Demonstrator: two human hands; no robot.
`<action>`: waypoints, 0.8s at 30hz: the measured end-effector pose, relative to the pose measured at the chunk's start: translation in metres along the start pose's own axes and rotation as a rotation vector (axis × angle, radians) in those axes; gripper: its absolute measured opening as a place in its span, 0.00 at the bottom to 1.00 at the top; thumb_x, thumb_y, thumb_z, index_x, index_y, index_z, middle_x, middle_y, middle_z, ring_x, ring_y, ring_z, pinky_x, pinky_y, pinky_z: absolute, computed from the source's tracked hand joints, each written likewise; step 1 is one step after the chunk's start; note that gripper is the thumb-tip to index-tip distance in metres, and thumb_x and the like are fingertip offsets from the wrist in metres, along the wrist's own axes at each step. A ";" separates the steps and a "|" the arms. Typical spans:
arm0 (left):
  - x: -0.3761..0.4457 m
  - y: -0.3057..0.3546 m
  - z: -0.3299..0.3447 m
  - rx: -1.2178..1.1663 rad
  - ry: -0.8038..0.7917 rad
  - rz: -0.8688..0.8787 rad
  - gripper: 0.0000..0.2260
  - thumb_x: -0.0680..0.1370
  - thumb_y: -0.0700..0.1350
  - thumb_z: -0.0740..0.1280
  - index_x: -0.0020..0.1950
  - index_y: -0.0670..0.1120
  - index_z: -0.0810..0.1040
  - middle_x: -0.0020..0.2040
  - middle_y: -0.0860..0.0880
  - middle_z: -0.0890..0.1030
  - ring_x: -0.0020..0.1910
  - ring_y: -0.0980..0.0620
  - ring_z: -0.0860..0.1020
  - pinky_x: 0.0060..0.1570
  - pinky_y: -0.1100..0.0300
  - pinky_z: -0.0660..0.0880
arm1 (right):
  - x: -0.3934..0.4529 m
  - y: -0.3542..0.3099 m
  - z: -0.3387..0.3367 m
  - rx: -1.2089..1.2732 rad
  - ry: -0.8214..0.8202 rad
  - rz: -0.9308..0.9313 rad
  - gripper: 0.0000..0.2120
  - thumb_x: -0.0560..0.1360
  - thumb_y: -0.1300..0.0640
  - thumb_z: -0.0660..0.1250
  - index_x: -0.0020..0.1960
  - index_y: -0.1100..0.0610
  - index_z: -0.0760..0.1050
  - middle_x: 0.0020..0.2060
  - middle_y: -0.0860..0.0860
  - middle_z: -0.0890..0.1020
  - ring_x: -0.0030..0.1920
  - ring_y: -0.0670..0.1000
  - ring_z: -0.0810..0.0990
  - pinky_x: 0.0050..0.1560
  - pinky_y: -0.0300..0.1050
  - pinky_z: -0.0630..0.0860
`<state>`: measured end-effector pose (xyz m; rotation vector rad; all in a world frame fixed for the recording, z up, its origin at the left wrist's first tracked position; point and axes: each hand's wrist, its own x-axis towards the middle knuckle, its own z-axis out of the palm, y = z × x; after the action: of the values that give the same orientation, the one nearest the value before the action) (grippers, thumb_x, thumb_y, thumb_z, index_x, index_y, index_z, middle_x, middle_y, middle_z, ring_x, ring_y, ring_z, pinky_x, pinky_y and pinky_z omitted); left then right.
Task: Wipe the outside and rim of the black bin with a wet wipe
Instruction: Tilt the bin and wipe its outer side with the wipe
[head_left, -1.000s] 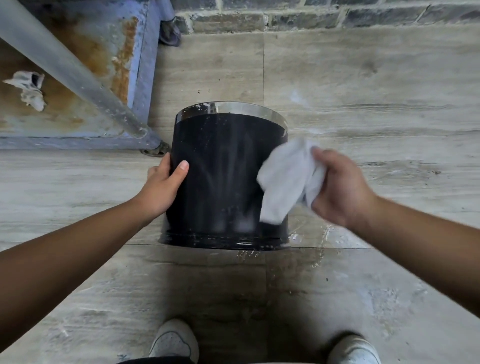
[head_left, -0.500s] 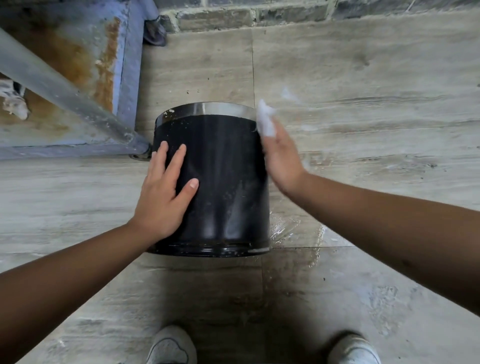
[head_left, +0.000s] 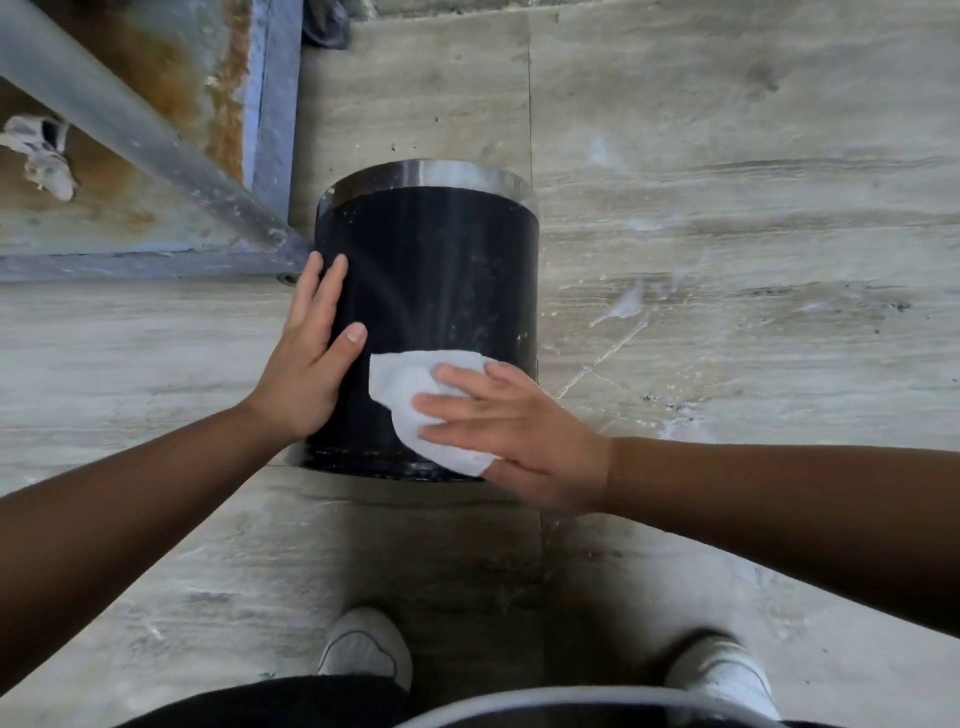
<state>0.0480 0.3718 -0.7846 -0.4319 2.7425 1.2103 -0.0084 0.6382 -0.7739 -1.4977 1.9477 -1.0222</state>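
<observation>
- Bin (head_left: 441, 270) is standing on the tiled floor (head_left: 727, 156), just ahead of your shoes (head_left: 363, 647).
- Your left hand (head_left: 306, 364) is bracing its left side, fingers flat, clasping nothing.
- Your right hand (head_left: 514, 431) is pressing the wipe (head_left: 410, 395) flat-fingered against the lower wall.

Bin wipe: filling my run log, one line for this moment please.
left hand flat on bin side | right hand presses wipe on lower side | rim untouched
</observation>
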 end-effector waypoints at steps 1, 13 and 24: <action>0.000 -0.001 0.000 0.007 -0.001 0.004 0.29 0.79 0.61 0.53 0.78 0.59 0.48 0.79 0.55 0.44 0.73 0.70 0.42 0.66 0.78 0.44 | -0.006 -0.006 0.002 0.031 -0.038 -0.020 0.20 0.78 0.57 0.59 0.69 0.58 0.74 0.72 0.55 0.72 0.77 0.55 0.59 0.76 0.52 0.47; -0.001 0.006 0.000 0.001 -0.069 -0.040 0.30 0.79 0.63 0.56 0.77 0.62 0.47 0.79 0.57 0.41 0.75 0.64 0.42 0.69 0.66 0.46 | -0.058 -0.041 0.008 0.761 0.333 0.555 0.11 0.75 0.46 0.65 0.35 0.46 0.78 0.29 0.43 0.79 0.32 0.41 0.78 0.36 0.37 0.74; 0.100 0.152 -0.003 1.144 -0.004 0.138 0.15 0.76 0.60 0.55 0.48 0.48 0.70 0.37 0.48 0.69 0.39 0.44 0.70 0.38 0.51 0.63 | -0.063 0.007 0.022 1.251 0.609 1.297 0.13 0.80 0.54 0.63 0.63 0.56 0.75 0.52 0.59 0.86 0.52 0.61 0.84 0.61 0.63 0.76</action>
<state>-0.0932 0.4461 -0.6964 -0.0862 2.9063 -0.4449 0.0224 0.6930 -0.7969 0.7450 1.4295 -1.5009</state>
